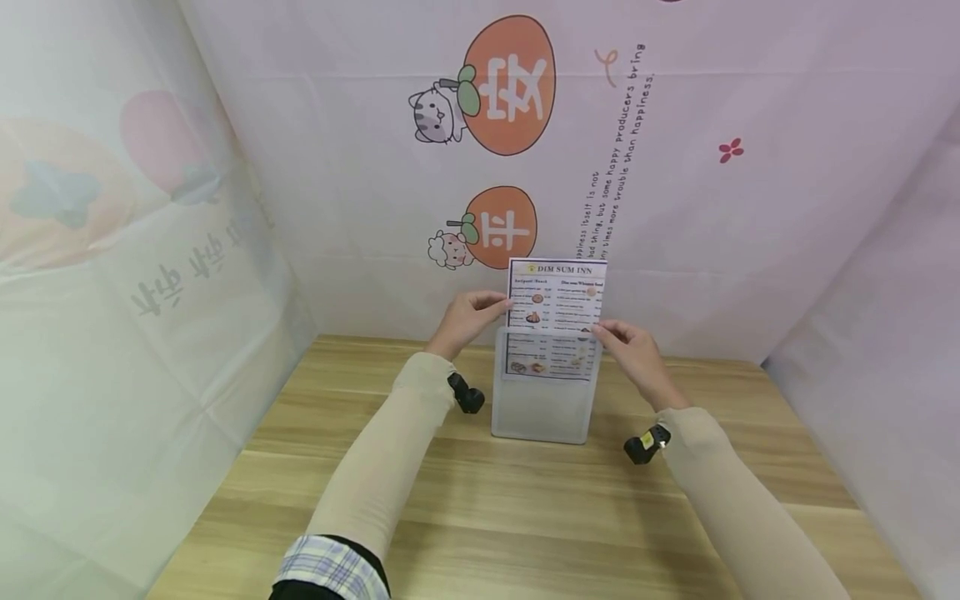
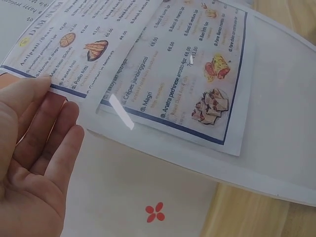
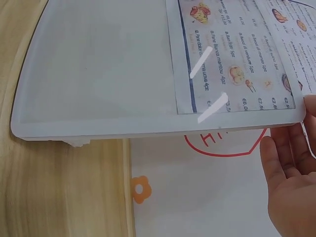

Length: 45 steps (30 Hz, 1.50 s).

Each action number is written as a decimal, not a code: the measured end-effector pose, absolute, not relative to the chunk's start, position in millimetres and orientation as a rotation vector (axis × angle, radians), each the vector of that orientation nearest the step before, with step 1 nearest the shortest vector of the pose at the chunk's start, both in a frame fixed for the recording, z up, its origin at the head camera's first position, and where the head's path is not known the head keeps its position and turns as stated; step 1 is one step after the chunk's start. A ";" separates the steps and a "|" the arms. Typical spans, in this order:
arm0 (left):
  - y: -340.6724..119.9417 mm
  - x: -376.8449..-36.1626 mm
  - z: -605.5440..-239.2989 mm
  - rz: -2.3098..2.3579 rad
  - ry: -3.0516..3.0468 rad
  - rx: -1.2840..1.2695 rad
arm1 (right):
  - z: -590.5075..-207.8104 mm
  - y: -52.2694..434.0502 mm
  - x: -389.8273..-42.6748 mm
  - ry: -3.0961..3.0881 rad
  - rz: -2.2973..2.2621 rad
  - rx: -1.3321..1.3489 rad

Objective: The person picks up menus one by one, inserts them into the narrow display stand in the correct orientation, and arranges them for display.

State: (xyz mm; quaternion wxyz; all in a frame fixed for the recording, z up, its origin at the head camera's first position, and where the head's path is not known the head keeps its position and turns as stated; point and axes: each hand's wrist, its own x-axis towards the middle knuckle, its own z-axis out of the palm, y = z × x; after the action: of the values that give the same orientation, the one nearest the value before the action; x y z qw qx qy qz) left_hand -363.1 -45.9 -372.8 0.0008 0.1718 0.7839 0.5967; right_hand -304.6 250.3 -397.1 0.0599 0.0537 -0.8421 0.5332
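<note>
Fingers (image 2: 29, 94) of the left hand (image 1: 467, 322) pinch the menu (image 1: 557, 292) by its side, apparently keeping it straight; the right hand (image 1: 637, 356) grips the holder (image 1: 542, 412) by a top corner, seemingly steadying it on the desk (image 1: 525, 517), the menu's lower part inside.

Menu sheet (image 1: 555, 292) and holder (image 1: 543, 412) are being shared by all views, forward-down and farther back from head camera, close-up from either side by left wrist camera (image 1: 471, 402) and right wrist camera (image 1: 640, 451).

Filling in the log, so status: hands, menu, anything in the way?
Left hand pinching menu at left edge. Right hand pinching right edge, just above clear holder. Menu's lower part inside holder, upper part out. No obstruction seen.
</note>
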 end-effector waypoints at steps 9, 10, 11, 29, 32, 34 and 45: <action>-45.3 -363.1 -372.7 1.892 2.438 0.542 | -383.8 254.5 -307.0 -2.514 1.637 0.159; -45.4 -363.1 -372.9 1.891 2.440 0.540 | -382.5 255.2 -307.6 -2.517 1.631 0.159; -45.5 -363.2 -373.1 1.890 2.440 0.540 | -381.3 255.8 -308.3 -2.517 1.630 0.157; -46.7 -363.2 -375.7 1.895 2.430 0.530 | -374.6 258.3 -314.0 -2.505 1.601 0.190; -46.9 -363.5 -377.2 1.892 2.436 0.526 | -374.7 257.7 -312.4 -2.503 1.596 0.201; -47.1 -363.4 -378.0 1.889 2.435 0.520 | -374.5 257.3 -311.5 -2.500 1.600 0.207; -47.6 -361.5 -380.3 1.881 2.439 0.517 | -377.4 257.9 -311.3 -2.517 1.595 0.185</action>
State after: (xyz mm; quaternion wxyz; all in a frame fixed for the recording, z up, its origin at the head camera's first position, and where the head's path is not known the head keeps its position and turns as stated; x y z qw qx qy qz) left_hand -361.5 -47.6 -380.3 0.0091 0.1654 0.7810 0.6022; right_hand -311.3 257.9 -377.4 0.0779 0.0616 -0.8406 0.5325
